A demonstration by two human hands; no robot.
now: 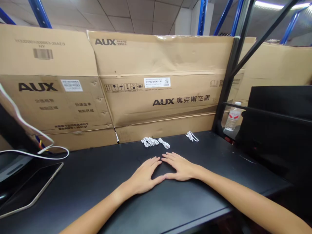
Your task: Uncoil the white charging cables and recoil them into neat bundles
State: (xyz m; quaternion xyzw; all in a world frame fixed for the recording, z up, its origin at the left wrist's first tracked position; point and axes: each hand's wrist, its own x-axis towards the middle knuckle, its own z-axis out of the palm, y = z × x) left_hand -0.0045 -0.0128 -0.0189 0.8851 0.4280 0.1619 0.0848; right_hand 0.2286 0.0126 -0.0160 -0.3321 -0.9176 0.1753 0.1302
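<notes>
My left hand [146,172] and my right hand [180,167] lie flat and palm down on the black desk [97,182], holding nothing. Their fingertips and thumbs nearly meet at the middle. Beyond them, near the desk's back edge, lie several white cables. A tangled bundle of white cable [149,141] sits closest to my left hand, with a smaller coil of white cable [164,143] just to its right. A separate coil of white cable [192,136] lies farther right, beyond my right hand.
Large AUX cardboard boxes [161,81] stand along the back of the desk. A tablet [30,188] and a looped white wire [52,154] are at the left. A plastic water bottle [232,116] and a black panel [275,130] are at the right.
</notes>
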